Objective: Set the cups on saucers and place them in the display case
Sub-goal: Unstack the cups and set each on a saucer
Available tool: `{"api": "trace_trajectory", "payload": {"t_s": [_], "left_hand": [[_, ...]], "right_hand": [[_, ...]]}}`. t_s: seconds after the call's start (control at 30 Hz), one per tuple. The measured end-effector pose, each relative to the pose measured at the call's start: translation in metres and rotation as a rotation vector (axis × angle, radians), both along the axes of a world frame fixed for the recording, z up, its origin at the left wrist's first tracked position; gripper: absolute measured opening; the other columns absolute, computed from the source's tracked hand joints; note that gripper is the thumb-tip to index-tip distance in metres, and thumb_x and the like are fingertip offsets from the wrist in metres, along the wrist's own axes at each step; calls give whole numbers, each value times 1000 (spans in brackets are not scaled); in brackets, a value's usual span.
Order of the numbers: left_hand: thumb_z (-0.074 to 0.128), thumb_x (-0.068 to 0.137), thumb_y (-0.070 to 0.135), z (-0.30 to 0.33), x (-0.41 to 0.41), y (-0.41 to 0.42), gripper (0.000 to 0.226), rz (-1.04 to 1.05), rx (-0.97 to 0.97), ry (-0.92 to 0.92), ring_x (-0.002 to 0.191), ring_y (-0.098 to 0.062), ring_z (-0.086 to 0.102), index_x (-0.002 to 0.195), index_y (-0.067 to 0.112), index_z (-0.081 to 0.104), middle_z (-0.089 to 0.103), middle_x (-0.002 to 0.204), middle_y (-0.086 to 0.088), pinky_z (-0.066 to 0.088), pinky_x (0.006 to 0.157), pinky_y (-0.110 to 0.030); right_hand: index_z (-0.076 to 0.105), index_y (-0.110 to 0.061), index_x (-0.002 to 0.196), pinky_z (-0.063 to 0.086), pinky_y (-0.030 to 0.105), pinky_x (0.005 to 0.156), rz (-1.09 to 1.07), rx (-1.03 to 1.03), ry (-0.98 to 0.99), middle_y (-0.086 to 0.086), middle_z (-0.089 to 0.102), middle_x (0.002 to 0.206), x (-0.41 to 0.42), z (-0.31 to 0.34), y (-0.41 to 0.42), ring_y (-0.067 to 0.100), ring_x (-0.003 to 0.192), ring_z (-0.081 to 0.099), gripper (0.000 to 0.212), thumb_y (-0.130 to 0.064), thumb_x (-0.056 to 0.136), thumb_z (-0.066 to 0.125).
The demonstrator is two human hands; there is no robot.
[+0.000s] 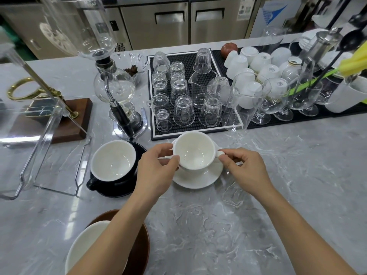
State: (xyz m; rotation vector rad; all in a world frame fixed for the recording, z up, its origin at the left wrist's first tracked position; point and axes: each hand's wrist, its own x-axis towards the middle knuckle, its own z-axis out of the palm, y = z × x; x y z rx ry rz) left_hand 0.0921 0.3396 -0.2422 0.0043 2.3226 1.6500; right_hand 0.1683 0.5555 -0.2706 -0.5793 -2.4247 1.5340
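Note:
A white cup (195, 150) rests on or just above a white saucer (198, 176) in the middle of the marble counter. My left hand (156, 171) pinches the cup's left rim, and my right hand (245, 168) pinches its handle on the right. To the left stands a black cup (113, 162) with a white inside on a black saucer (137, 148). Near the bottom edge a white cup (87, 249) sits on a brown saucer (139, 249), partly hidden by my left forearm. The clear display case (39, 135) stands open at the far left.
A black mat (190, 132) holding several upturned glasses lies just behind the white cup. A siphon coffee maker (117, 90) stands behind the black cup. Stemmed glasses (280, 96) and upturned white cups (260, 62) crowd the back right. A wooden base (79, 120) with brass fittings sits left.

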Motion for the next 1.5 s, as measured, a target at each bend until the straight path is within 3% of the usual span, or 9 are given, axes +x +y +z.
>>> {"api": "trace_trajectory", "payload": {"t_s": [0.3, 0.5, 0.73, 0.93, 1.1, 1.23, 1.37, 1.43, 1.5], "left_hand": [[75, 86, 16, 0, 2, -1, 30, 34, -10, 26, 64, -2, 70, 116, 17, 69, 71, 101, 6, 63, 81, -48], [76, 86, 19, -2, 6, -1, 33, 75, 8, 11, 61, -5, 69, 117, 20, 66, 68, 104, 6, 62, 80, -52], [77, 87, 27, -4, 7, -9, 30, 130, 62, -29, 73, -17, 70, 113, 18, 66, 70, 103, -2, 63, 81, -48], [71, 73, 56, -16, 23, -18, 45, 114, -15, -88, 89, -22, 73, 106, 25, 66, 71, 103, 5, 61, 87, -50], [73, 86, 49, -26, 24, -14, 44, 125, 44, -236, 75, -15, 71, 113, 15, 63, 69, 105, -8, 65, 80, -45], [74, 83, 53, -23, 15, -9, 46, 102, 95, -281, 95, -22, 73, 106, 15, 64, 69, 109, -12, 65, 76, -37], [77, 69, 62, -21, 6, -9, 61, 93, 109, -316, 93, -23, 74, 104, 14, 65, 71, 104, -11, 66, 77, -42], [77, 79, 55, -19, 1, -8, 51, 74, 103, -327, 89, -21, 74, 104, 12, 68, 71, 98, -10, 66, 76, -40], [75, 84, 49, -16, -1, -7, 44, 55, 103, -339, 88, -21, 76, 104, 10, 70, 74, 95, -10, 66, 72, -36]], "right_hand": [[79, -28, 97, 56, 33, 76, -22, -91, 11, -4, 75, 85, 0, -3, 2, 9, 71, 63, 16, -23, 83, 77], [79, -26, 99, 50, 24, 71, -15, -125, -17, 0, 77, 84, 0, -2, 2, -3, 63, 58, 17, -23, 83, 77], [75, -26, 101, 58, 39, 77, -88, -163, -35, 5, 73, 85, 0, 4, 3, 16, 71, 65, 23, -31, 79, 80], [66, -26, 115, 61, 48, 77, -121, -182, -110, 1, 69, 102, -6, 4, 1, 21, 82, 71, 58, -60, 69, 74], [59, -16, 128, 62, 36, 66, -102, -202, -172, 2, 64, 109, -14, 2, -4, 21, 81, 70, 63, -51, 78, 74], [58, -15, 130, 61, 46, 80, -93, -202, -228, -1, 65, 107, -19, 6, -7, 26, 87, 71, 85, -68, 66, 73], [62, -14, 126, 59, 50, 84, -89, -252, -251, 1, 70, 105, -22, 5, -3, 26, 93, 71, 100, -78, 51, 75], [68, -11, 117, 60, 50, 81, -66, -323, -265, 5, 74, 101, -24, 5, -2, 24, 91, 72, 92, -74, 51, 79], [74, -10, 99, 62, 47, 75, -33, -390, -269, 10, 76, 88, -25, 7, -2, 20, 75, 72, 56, -55, 67, 81]]}}
